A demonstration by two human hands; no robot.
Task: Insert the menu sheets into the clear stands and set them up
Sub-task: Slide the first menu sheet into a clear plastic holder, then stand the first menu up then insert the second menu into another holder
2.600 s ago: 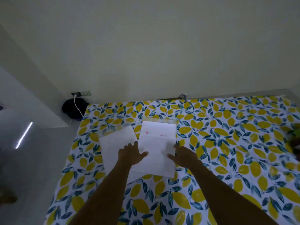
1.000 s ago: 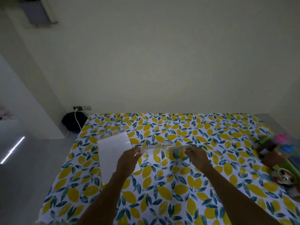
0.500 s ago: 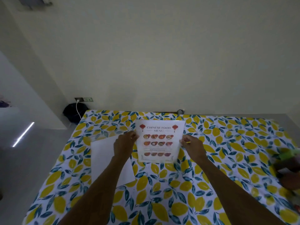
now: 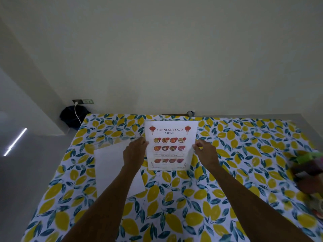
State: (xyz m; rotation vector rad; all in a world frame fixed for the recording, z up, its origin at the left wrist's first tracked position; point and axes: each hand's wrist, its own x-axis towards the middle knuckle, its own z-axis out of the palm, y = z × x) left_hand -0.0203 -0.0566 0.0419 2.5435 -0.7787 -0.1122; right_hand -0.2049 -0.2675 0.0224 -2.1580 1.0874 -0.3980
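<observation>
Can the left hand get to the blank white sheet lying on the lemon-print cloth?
Probably yes. The blank white sheet lies flat right beside and under the left forearm, nothing on top. But the left hand is gripping the printed menu stand and must let go first.

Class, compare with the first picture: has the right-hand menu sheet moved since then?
Yes. The menu sheet, flat and blank-side-up then, now stands upright with its print showing, beside the white sheet lying on the tablecloth.

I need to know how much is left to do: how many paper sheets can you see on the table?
2: the printed Chinese food menu sheet held upright by both hands, and a blank-side-up white sheet lying flat left of it. More may be hidden.
</observation>
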